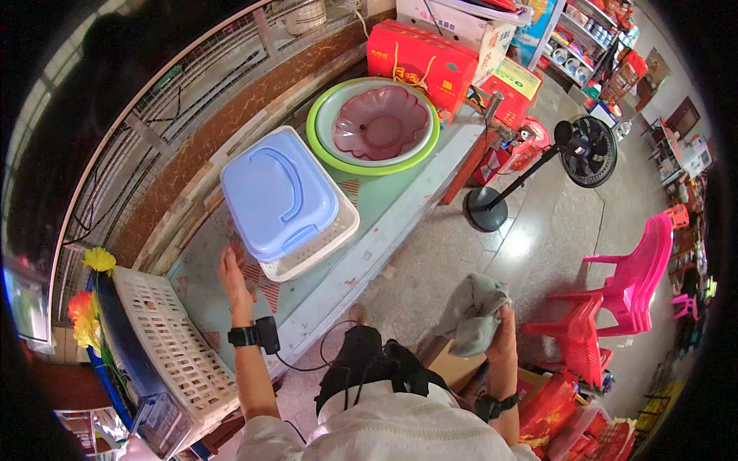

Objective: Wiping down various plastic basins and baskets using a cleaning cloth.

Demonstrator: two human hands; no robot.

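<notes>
My right hand (503, 331) grips a crumpled grey cloth (475, 311) above the floor, to the right of my body. Over the pale green tabletop (369, 216) my left hand (233, 276) is raised with its fingers apart, holding nothing. Beside that hand a blue lidded box with a moulded handle (271, 196) rests in a white plastic basket (340, 230). Farther along the table, a reddish translucent scalloped bowl (380, 124) sits in a pale basin (328, 118) nested inside a lime green basin (375, 170).
A white perforated basket (173, 351) stands at the left by artificial flowers (86, 317). Red gift boxes (421, 63) are at the table's far end. A black pedestal fan (486, 208) and stacked pink plastic chairs (634, 276) stand on the floor at right. Cables hang near my waist.
</notes>
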